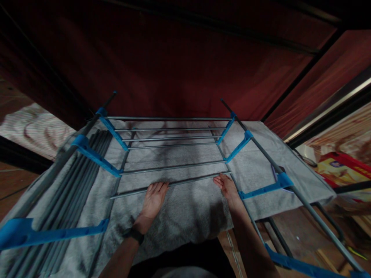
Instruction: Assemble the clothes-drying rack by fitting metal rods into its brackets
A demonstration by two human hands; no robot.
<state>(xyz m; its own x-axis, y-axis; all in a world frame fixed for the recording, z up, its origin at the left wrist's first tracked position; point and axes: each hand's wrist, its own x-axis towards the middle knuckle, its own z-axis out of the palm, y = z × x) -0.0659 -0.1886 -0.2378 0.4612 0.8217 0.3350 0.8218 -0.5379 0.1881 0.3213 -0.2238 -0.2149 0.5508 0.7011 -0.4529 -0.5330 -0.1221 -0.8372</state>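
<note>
A loose grey metal tube (189, 180) lies slightly slanted across a partly assembled rack of grey tubes and blue plastic brackets (97, 157). My left hand (154, 200) is closed over the tube left of its middle, fingers on top and the thumb hidden. Near the tube's right end, my right hand (226, 186) holds it from below between thumb and fingers. Beyond it, another cross tube (174, 167) spans the left and right brackets. Several more cross tubes sit farther back. The right bracket (262, 190) nearest that hand carries no cross tube.
Several loose grey tubes (69, 197) lie side by side on the left of the grey cloth (185, 216). A dark red curtain (179, 77) hangs behind the rack. At the right are a phone-like object (274, 173) and a red and yellow package (343, 168).
</note>
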